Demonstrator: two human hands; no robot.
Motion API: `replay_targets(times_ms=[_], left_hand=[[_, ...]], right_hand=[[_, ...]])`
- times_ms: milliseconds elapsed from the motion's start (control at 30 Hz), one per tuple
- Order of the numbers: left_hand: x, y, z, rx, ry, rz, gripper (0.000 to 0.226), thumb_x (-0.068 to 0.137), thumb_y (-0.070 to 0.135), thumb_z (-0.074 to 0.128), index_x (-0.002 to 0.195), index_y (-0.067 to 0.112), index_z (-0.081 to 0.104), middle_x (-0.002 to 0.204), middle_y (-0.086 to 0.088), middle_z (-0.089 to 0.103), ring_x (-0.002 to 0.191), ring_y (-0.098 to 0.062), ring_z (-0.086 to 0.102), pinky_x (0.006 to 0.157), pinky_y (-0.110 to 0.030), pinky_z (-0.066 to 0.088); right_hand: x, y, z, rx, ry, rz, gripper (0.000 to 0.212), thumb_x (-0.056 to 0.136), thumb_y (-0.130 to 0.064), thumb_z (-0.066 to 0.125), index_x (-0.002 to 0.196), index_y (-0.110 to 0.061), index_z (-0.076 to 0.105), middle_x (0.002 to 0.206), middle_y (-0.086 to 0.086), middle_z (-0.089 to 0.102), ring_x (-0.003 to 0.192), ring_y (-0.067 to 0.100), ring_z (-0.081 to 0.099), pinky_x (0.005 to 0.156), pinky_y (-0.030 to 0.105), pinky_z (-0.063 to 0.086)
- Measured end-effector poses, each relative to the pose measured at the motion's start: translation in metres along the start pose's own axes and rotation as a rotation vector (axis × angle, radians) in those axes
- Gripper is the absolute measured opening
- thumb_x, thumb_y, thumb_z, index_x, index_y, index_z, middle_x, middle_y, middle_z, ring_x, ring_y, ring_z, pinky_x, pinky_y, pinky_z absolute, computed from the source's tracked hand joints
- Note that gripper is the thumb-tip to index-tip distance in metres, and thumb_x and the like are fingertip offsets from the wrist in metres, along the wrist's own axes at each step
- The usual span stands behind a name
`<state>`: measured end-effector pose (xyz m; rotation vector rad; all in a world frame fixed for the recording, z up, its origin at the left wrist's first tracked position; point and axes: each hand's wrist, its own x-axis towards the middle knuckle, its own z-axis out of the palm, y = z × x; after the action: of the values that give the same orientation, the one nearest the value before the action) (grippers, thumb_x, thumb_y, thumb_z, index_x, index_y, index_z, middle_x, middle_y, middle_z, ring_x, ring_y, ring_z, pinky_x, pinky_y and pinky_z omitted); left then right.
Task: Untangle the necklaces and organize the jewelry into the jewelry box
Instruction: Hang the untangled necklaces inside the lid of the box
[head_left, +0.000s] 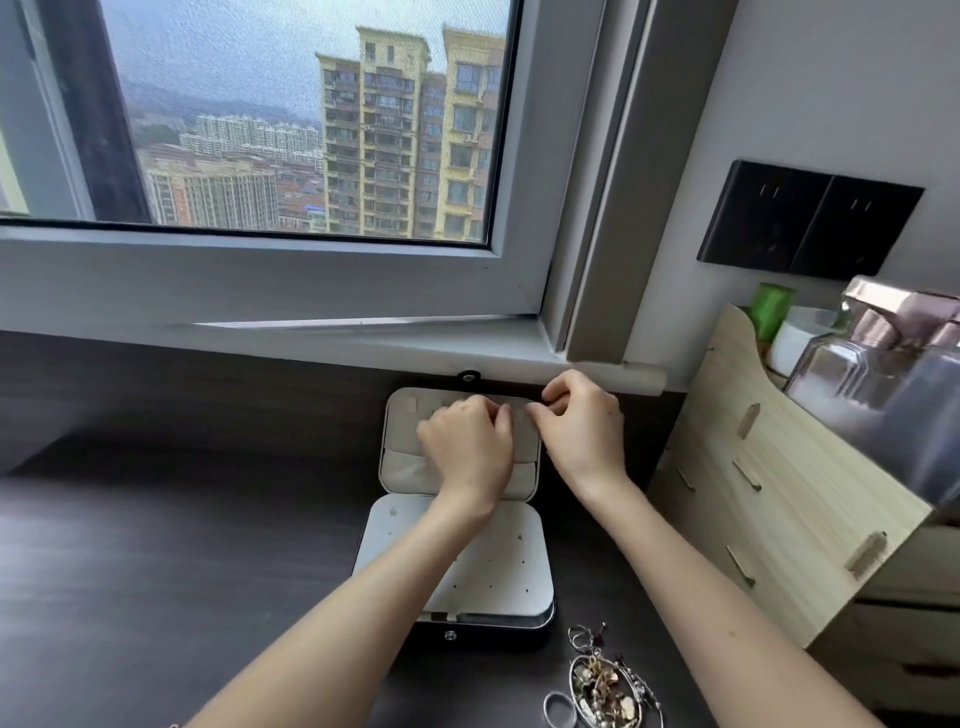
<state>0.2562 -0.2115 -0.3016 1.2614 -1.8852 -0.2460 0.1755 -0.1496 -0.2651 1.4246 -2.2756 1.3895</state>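
Observation:
A small jewelry box (405, 525) lies open on the dark desk, its grey lid leaning back under the window sill. A white perforated earring panel (498, 571) covers its base. My left hand (467, 441) and my right hand (582, 421) are both over the upper row of the lid, fingertips pinched close together. Whatever they pinch is too small to make out. A heap of tangled jewelry (602, 680) with chains and rings sits in a small oval dish at the near right.
A pale wooden drawer organizer (769, 499) stands at the right with bottles and a clear container on top. The window sill (363, 343) runs just behind the box. Dark desk surface (156, 545) stretches to the left.

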Motion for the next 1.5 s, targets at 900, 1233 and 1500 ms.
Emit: replay_targets(times_ms=[900,1233,1500], left_hand=[[-0.019,-0.014,-0.01,0.204,0.029,0.405,0.01,0.053,0.026,0.064,0.045,0.023,0.06,0.045,0.006,0.053,0.043,-0.019,0.052,0.052,-0.025,0.037],[-0.023,-0.055,-0.074,0.08,-0.011,0.353,0.011,0.071,0.014,0.063,0.07,0.019,0.073,0.068,0.003,0.067,0.065,-0.024,0.062,0.061,-0.029,0.032],[-0.041,-0.117,-0.176,-0.07,-0.205,-0.024,0.009,0.078,0.025,0.064,0.081,0.028,0.072,0.08,0.011,0.069,0.076,-0.01,0.061,0.068,-0.026,0.046]], right_hand=[[-0.009,-0.013,-0.012,-0.149,-0.064,-0.08,0.012,0.081,-0.003,0.061,0.089,-0.012,0.065,0.086,0.002,0.069,0.082,0.019,0.061,0.067,0.023,0.041],[-0.056,-0.043,-0.014,-0.165,-0.175,-0.204,0.016,0.086,-0.008,0.057,0.09,-0.015,0.07,0.087,-0.001,0.07,0.083,0.015,0.063,0.072,0.027,0.048],[-0.151,-0.101,0.018,-0.055,-0.721,-0.309,0.012,0.086,-0.027,0.065,0.09,-0.019,0.072,0.092,-0.004,0.069,0.077,0.007,0.051,0.07,0.023,0.04]])
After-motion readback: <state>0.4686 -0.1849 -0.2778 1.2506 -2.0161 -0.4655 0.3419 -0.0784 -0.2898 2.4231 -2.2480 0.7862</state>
